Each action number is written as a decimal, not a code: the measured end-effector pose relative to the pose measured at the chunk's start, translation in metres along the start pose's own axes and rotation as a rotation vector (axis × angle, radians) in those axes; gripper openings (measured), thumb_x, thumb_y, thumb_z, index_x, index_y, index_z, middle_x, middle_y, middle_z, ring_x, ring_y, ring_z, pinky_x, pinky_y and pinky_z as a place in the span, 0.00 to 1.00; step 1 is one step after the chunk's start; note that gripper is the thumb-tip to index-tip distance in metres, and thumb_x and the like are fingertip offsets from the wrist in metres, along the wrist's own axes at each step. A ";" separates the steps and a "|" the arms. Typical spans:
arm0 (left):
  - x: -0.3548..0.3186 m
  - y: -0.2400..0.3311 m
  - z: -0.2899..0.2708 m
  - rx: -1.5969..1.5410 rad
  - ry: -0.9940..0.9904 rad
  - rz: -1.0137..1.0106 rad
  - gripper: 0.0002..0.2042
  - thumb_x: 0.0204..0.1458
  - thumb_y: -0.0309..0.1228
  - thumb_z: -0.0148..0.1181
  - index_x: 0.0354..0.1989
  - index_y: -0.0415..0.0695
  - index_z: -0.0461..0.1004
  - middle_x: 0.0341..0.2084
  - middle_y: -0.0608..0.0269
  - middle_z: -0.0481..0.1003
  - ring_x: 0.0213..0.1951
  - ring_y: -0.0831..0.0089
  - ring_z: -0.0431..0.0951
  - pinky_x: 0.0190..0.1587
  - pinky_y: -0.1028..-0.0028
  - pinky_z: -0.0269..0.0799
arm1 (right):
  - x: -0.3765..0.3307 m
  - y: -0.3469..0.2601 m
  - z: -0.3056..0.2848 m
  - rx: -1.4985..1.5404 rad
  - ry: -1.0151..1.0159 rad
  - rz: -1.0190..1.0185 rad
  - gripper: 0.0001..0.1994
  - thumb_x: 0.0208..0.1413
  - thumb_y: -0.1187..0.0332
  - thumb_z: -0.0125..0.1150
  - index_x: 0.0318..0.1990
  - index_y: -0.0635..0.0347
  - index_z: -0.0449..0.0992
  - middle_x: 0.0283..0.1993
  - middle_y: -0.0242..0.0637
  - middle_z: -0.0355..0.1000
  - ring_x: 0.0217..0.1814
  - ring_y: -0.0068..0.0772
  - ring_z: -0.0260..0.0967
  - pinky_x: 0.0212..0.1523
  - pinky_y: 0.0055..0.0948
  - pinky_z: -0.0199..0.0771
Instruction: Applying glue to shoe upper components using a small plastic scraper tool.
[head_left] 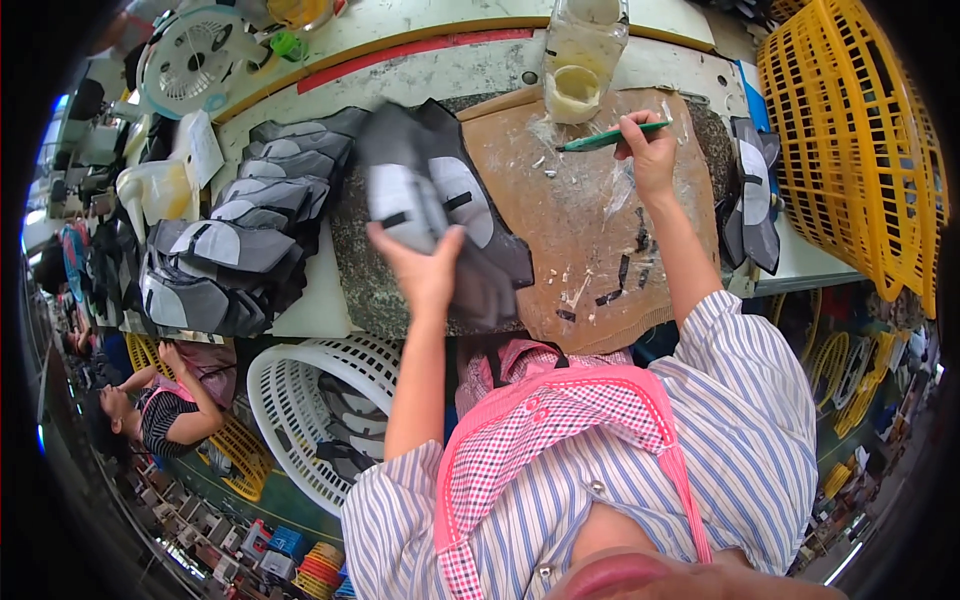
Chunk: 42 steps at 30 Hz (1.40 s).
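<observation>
A shoe-factory workbench: stacked grey shoe parts [245, 215] at nine o'clock, a glue-smeared board [590, 215] at centre, a yellow basket [850, 150] at two o'clock, another worker [165, 405] at eight.

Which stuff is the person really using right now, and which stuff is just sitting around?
In use:
- left hand holding a grey-and-white fabric shoe piece
- right hand holding a green-handled brush
- glue-smeared brown board
- open plastic glue jar

Lying about:
- stack of grey shoe pieces
- yellow plastic basket
- white plastic basket
- small white fan
</observation>
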<state>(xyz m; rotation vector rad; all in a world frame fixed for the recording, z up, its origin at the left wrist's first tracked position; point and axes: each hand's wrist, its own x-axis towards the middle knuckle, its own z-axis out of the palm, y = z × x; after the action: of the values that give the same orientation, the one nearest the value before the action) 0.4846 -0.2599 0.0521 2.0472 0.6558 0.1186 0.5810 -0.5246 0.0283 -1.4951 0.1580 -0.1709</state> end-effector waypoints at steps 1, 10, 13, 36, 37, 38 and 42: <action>-0.003 -0.027 0.014 0.115 -0.108 -0.022 0.49 0.28 0.37 0.64 0.54 0.36 0.33 0.52 0.39 0.43 0.55 0.53 0.46 0.55 0.66 0.41 | -0.001 -0.005 0.007 0.010 -0.015 -0.007 0.07 0.46 0.66 0.53 0.25 0.61 0.65 0.21 0.33 0.67 0.16 0.16 0.59 0.17 0.15 0.59; 0.013 -0.061 -0.005 0.286 -0.018 0.118 0.27 0.41 0.41 0.54 0.46 0.37 0.58 0.39 0.50 0.59 0.44 0.59 0.58 0.47 0.67 0.52 | 0.022 -0.013 0.012 -0.089 0.024 -0.180 0.07 0.43 0.66 0.56 0.28 0.59 0.70 0.18 0.28 0.66 0.17 0.16 0.60 0.16 0.15 0.59; 0.018 -0.046 0.000 0.291 0.061 0.163 0.26 0.33 0.38 0.61 0.40 0.36 0.63 0.32 0.54 0.61 0.38 0.62 0.62 0.43 0.69 0.57 | 0.042 0.003 0.024 -0.347 0.076 -0.295 0.06 0.42 0.67 0.56 0.28 0.57 0.71 0.18 0.33 0.67 0.17 0.23 0.63 0.17 0.19 0.60; 0.058 -0.035 -0.014 -0.021 -0.287 -0.283 0.20 0.31 0.24 0.59 0.38 0.36 0.66 0.29 0.55 0.69 0.32 0.67 0.70 0.35 0.72 0.64 | -0.034 -0.005 0.075 0.094 -0.789 0.373 0.10 0.44 0.67 0.51 0.33 0.62 0.71 0.26 0.29 0.67 0.29 0.17 0.61 0.36 0.19 0.60; 0.059 -0.032 -0.018 -0.244 -0.358 -0.388 0.18 0.33 0.22 0.58 0.38 0.34 0.66 0.28 0.58 0.70 0.31 0.70 0.70 0.34 0.74 0.65 | -0.038 0.003 0.086 0.050 -0.896 0.371 0.12 0.44 0.67 0.51 0.36 0.61 0.71 0.28 0.30 0.67 0.31 0.18 0.61 0.37 0.19 0.59; 0.059 -0.027 -0.022 -0.368 -0.358 -0.488 0.16 0.35 0.17 0.54 0.37 0.34 0.65 0.28 0.61 0.69 0.31 0.75 0.69 0.33 0.77 0.64 | -0.041 0.011 0.096 0.005 -1.002 0.368 0.13 0.43 0.67 0.50 0.38 0.60 0.70 0.29 0.31 0.68 0.33 0.18 0.61 0.39 0.19 0.58; 0.065 -0.044 -0.036 -0.593 -0.478 -0.553 0.15 0.37 0.19 0.54 0.37 0.36 0.65 0.28 0.61 0.70 0.31 0.74 0.69 0.34 0.75 0.64 | -0.050 0.007 0.128 -0.485 -1.204 0.321 0.14 0.41 0.67 0.50 0.38 0.58 0.70 0.29 0.34 0.69 0.31 0.21 0.63 0.35 0.22 0.61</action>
<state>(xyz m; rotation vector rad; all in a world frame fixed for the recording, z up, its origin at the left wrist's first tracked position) 0.5106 -0.1821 0.0243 1.2081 0.7444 -0.4381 0.5586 -0.3892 0.0304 -1.7851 -0.5671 1.0830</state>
